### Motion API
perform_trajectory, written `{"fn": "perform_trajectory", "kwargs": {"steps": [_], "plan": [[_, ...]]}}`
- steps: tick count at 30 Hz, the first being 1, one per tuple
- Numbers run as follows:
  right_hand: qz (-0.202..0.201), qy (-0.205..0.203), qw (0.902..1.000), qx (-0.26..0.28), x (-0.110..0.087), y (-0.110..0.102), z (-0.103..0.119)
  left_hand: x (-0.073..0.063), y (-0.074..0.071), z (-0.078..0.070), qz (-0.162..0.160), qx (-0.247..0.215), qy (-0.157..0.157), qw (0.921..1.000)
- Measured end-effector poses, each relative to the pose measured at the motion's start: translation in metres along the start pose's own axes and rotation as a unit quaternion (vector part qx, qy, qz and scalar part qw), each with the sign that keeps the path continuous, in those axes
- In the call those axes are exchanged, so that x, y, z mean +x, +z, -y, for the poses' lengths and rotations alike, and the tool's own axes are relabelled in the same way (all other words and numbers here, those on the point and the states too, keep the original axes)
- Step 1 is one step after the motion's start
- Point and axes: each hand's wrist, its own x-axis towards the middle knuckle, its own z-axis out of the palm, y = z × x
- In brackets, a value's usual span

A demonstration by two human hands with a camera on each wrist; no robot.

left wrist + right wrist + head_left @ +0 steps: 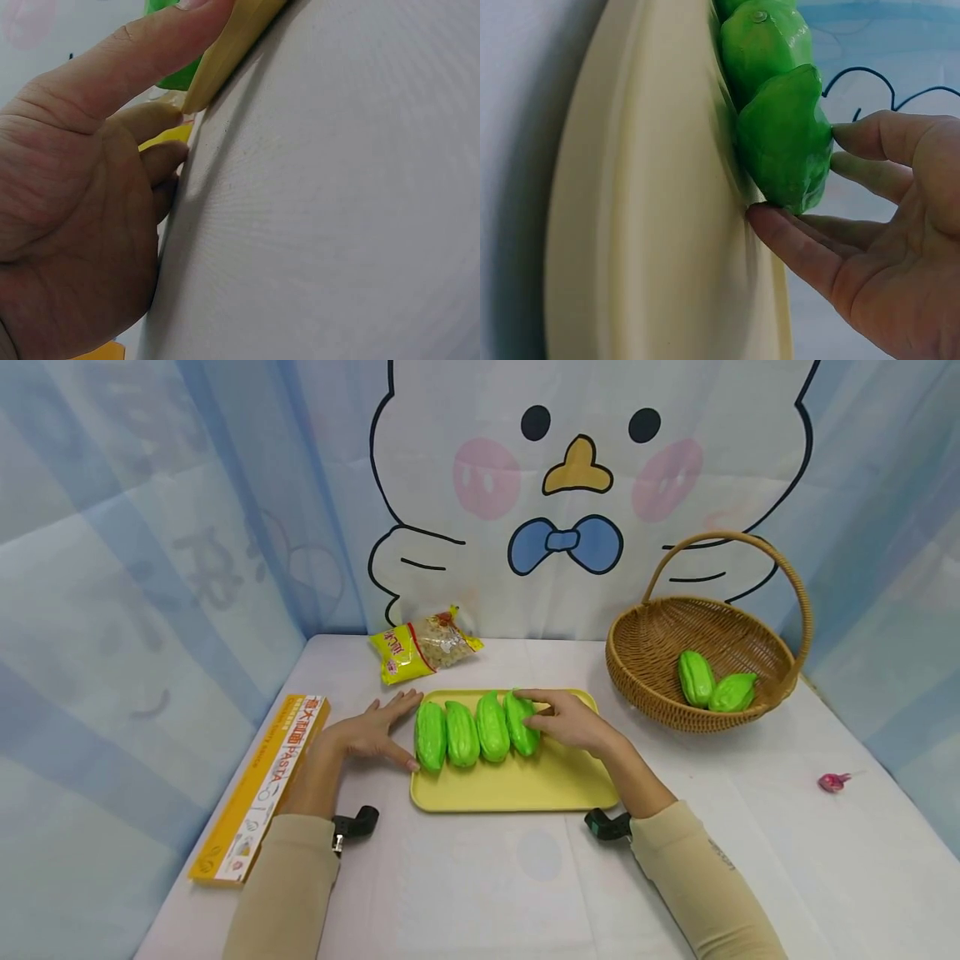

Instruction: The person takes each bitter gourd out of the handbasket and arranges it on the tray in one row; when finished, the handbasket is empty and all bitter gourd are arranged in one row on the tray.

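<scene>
Four-sided order aside, a row of several green, ridged bitter melons [462, 734] lies side by side on a yellow tray [510, 789]. My right hand [573, 722] holds the rightmost bitter melon [784, 139] by its fingertips, with one finger low beside the tray surface in the right wrist view. My left hand [371, 731] rests on the table left of the tray, fingers spread and straight. Its thumb [142, 64] lies at the tray's left rim.
A wicker basket [652, 706] with two more green bitter melons [696, 678] stands at the back right. Behind the tray lies a yellow snack bag [405, 652]. A pasta box [258, 789] lies at the left edge, and a small purplish-red item [832, 782] at the far right.
</scene>
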Motion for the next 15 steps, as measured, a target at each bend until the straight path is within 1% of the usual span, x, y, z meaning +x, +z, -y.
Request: {"fn": "perform_trajectory", "kwargs": {"steps": [8,15], "plan": [[-0.008,0.002,0.9997,-0.021,-0.0021,-0.0019,0.0011,-0.0008,-0.0002,-0.0011,0.001,-0.003,-0.003,1.0000],[-0.008,-0.009,0.9995,-0.029,-0.0033,-0.0041,0.0012,-0.0010,-0.0004,-0.0010,0.001,-0.005,-0.007,1.0000]]}}
